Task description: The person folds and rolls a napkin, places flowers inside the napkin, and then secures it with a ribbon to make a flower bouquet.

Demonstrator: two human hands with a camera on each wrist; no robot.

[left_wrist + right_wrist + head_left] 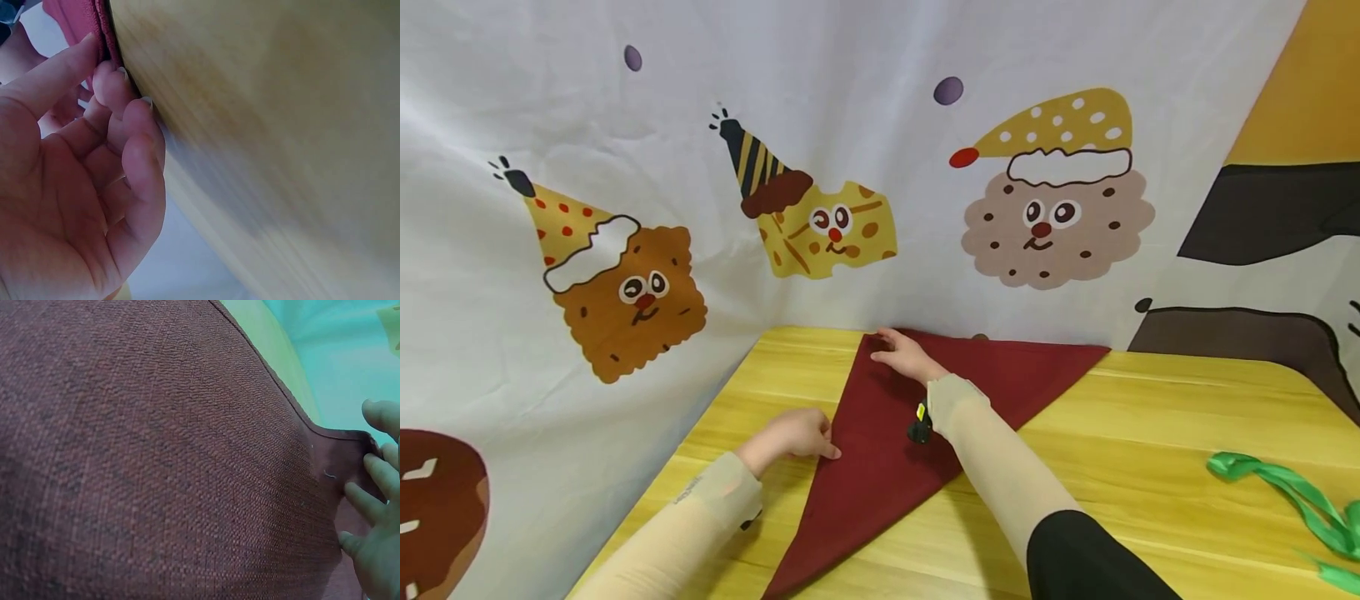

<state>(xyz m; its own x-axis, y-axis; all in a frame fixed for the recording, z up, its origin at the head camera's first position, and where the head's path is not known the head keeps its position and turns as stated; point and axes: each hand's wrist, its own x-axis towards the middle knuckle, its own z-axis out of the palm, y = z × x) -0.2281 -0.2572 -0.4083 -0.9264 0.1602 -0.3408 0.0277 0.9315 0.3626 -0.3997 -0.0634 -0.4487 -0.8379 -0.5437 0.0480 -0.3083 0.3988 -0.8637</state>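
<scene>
A dark red cloth (880, 475) lies on the wooden table, folded into a large triangle. At its left edge, my left hand (797, 433) pinches the fabric; the left wrist view has the thumb (78, 59) over the layered hem (103, 28) and curled fingers below. My right hand (908, 357) rests at the far left corner of the cloth. In the right wrist view its fingers (369, 503) lie loosely extended against the raised corner (340, 453), with the thumb (381, 415) standing apart from the fabric.
Green ribbon (1292, 487) lies on the right side of the wooden table (1135, 467). Behind and to the left hangs a white cloth backdrop (850, 75) printed with cartoon biscuits and cheese, meeting the table's far edge. A small black-and-yellow device (920, 423) shows beside my right wrist.
</scene>
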